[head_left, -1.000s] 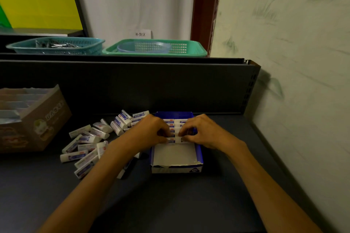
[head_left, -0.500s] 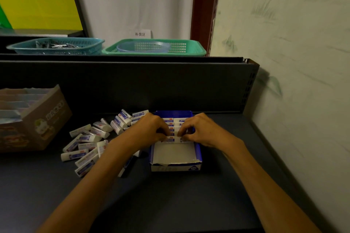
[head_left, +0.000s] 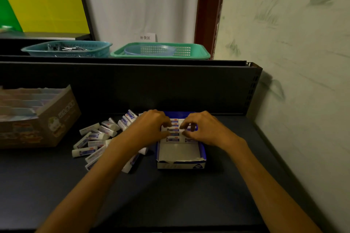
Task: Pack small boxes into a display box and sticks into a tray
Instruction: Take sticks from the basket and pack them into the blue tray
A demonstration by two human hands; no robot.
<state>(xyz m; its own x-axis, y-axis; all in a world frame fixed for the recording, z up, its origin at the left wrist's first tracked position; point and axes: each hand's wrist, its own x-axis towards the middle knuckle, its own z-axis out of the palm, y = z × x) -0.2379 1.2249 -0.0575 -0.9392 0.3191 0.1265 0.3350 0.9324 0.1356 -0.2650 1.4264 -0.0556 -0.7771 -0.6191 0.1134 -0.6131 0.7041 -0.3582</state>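
Packing: both hands work inside the display box [head_left: 180, 164], pressing packed small boxes [head_left: 173, 139] into rows against its far wall so they stand tight.
Left hand [head_left: 149, 128]: fingers curled, pinching the row's left end.
Right hand [head_left: 204, 130]: fingers curled on the right end (steadying, I judge).
Near the wrists: the box's bare floor, room for more.
Left of the left hand: loose boxes [head_left: 94, 138] scattered within reach.
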